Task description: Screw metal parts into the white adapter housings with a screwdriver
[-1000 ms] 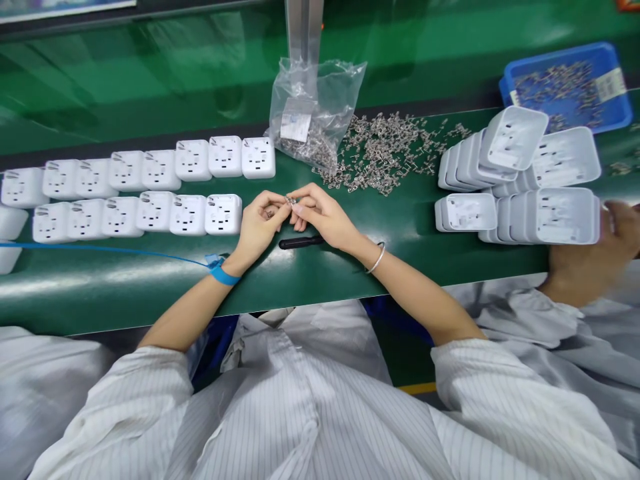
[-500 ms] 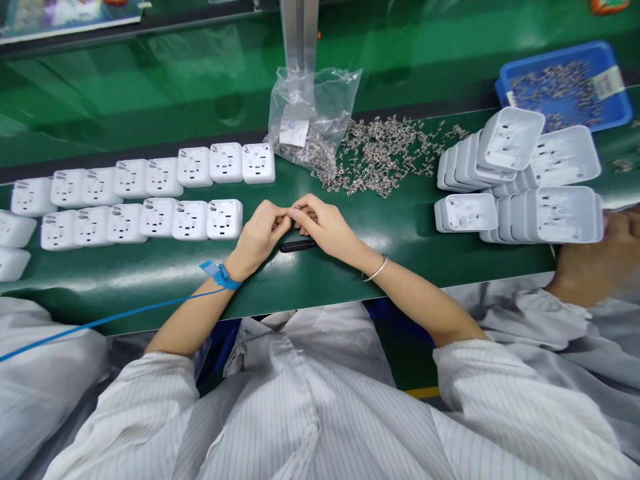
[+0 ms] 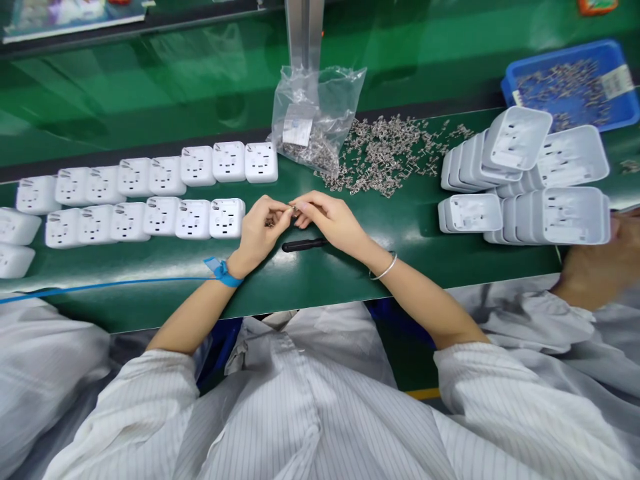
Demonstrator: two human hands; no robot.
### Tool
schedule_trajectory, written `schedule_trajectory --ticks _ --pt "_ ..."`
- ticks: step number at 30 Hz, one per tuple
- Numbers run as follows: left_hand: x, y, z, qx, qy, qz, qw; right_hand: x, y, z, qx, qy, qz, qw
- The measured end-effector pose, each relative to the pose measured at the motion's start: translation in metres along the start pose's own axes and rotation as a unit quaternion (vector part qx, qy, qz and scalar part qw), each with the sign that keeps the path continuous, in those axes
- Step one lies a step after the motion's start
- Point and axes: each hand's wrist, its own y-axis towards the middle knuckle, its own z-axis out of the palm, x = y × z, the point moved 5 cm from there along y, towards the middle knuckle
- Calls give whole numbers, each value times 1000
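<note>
- Your left hand point(image 3: 257, 230) and right hand point(image 3: 327, 219) meet fingertip to fingertip, both pinched on one small metal clip point(image 3: 293, 209).
- A black pen point(image 3: 303, 245) lies on the green belt point(image 3: 350, 267) beneath them.

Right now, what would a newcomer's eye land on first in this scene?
Probably the two hands meeting mid-table: the left hand and right hand pinch a small metal part between their fingertips. Left of them lie two neat rows of white socket housings; behind, a loose pile of metal clips spills beside a clear plastic bag.
</note>
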Motion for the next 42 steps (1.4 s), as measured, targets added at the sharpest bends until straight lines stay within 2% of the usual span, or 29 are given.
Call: schedule_trajectory --ticks 3,6,10,15,18,20,22,24,27,30,33,37,40,42 --pt "6 -1 2 3 -39 -44 998 8 -2 -6 -34 -103 -54 993" --pt "7 -2 2 -3 -41 -50 998 9 -3 -7 -52 -94 -50 993" --pt "0 -2 -1 -9 18 6 1000 4 -4 -5 -63 -30 -4 998" --pt "-8 -3 -1 -5 73 71 995 6 -7 -3 -86 -104 -48 990" --pt "-12 -3 0 11 63 85 994 5 -7 -3 -102 -95 -54 989" --pt "-10 -2 0 2 48 61 997 5 -7 -3 -115 -73 -66 988" --pt "-5 -2 -1 -19 18 10 1000 5 -7 -2 -114 -41 -71 990" --pt "2 -3 -1 -32 -14 -44 998 -1 -4 1 -95 17 -44 994" --pt "7 -4 3 -19 -55 -92 994 -13 0 6 -56 116 17 992" --pt "9 -4 7 -3 -117 -135 984 -18 5 8 -22 169 32 985" --pt "12 -1 12 16 -193 -198 961 -18 6 8 -12 172 28 985" --pt "15 3 19 57 -275 -266 922 -8 1 5 -36 99 -12 994" --pt "13 5 21 71 -307 -282 906 -1 -2 3 -51 64 -32 996" --pt "13 5 20 59 -309 -282 906 -4 -1 1 -57 88 -5 994"
